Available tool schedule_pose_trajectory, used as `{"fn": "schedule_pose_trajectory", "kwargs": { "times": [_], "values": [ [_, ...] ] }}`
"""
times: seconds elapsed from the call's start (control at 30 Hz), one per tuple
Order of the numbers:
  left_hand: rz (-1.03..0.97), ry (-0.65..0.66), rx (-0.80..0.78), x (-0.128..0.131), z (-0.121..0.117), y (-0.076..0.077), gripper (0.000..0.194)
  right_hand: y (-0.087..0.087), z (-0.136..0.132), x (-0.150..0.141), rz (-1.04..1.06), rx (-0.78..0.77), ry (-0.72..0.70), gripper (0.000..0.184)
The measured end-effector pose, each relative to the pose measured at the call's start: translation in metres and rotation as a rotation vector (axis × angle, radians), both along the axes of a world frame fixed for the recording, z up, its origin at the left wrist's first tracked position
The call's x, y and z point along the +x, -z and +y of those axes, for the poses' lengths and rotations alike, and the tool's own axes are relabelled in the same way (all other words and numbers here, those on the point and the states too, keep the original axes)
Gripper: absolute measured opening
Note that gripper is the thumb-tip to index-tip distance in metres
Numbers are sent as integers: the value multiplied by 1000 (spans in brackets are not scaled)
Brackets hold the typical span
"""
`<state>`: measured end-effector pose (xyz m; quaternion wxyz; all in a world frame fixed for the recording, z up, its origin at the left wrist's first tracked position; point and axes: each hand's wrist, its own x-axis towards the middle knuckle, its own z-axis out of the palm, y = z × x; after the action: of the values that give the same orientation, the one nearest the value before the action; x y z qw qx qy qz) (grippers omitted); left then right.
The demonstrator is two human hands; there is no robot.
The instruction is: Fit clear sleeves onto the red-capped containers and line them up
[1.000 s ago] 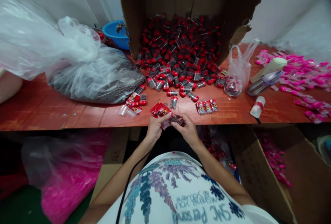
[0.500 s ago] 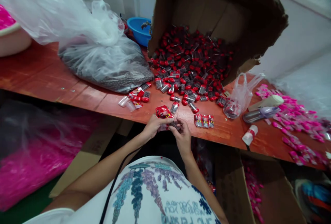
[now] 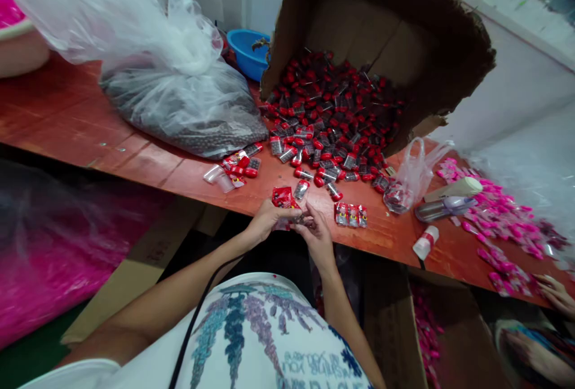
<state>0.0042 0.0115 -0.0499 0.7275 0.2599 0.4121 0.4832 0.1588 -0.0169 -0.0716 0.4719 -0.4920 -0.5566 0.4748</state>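
Note:
Just off the table's front edge, my left hand (image 3: 265, 220) grips a shiny red printed packet (image 3: 282, 196) between thumb and fingers. My right hand (image 3: 317, 232) meets it there, thumb and fingertips pinched around something small and dark that is mostly hidden. Right behind the hands lies a small clear container (image 3: 301, 189) with dark contents and a red end. To the right, three filled packets (image 3: 351, 214) lie side by side. Two clear empty cups (image 3: 218, 178) and several red pieces (image 3: 246, 164) lie to the left.
A torn cardboard box (image 3: 363, 11) on its side spills many red-ended containers (image 3: 332, 131) onto the red table (image 3: 135, 158). Nearby are a large bag of dark beads (image 3: 188, 119), a blue basin (image 3: 249, 53), a knotted bag (image 3: 406, 179) and pink pieces (image 3: 507, 209). Another person's hand (image 3: 557, 294) is at far right.
My two hands stay together at the packet, with slight finger movement. The view has shifted a little, and another person's hand has come in at the right edge.

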Motion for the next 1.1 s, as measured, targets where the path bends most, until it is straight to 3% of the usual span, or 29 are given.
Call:
{"fn": "schedule_pose_trajectory", "kwargs": {
  "times": [0.23, 0.37, 0.5, 0.57, 0.63, 0.7, 0.77, 0.83, 0.9, 1.0, 1.1],
  "values": [
    [-17, 98, -36, 10, -2, 7, 31, 7, -2, -3, 15, -51, 28, 43],
    [-85, 92, -140, 10, 2, 12, 26, 18, 6, 25, -22, -111, 247, 52],
    [-107, 25, -269, 9, 8, 13, 20, 24, 22, 87, -308, -27, 596, 58],
    [-137, 12, -276, 9, 9, 12, 20, 23, 26, 110, -539, -29, 677, 57],
    [-156, 7, -271, 11, 10, 12, 18, 19, 26, 113, -704, -1, 730, 56],
    [-155, -8, -274, 13, 9, 13, 17, 14, 21, 94, -706, 87, 709, 52],
    [-146, -16, -269, 15, 7, 15, 18, 8, 13, 60, -561, 168, 559, 44],
    [-142, -11, -232, 16, 5, 17, 22, 6, 7, 23, -384, 151, 352, 38],
    [-125, -4, -192, 14, 3, 19, 28, 6, 6, -3, -199, 86, 235, 36],
    [-52, 43, -206, 6, 1, 19, 35, 10, 12, -13, -24, 33, 199, 32],
    [-11, 65, -233, -3, 1, 18, 36, 10, 19, -4, -57, 48, 210, 32]
  ]
}}
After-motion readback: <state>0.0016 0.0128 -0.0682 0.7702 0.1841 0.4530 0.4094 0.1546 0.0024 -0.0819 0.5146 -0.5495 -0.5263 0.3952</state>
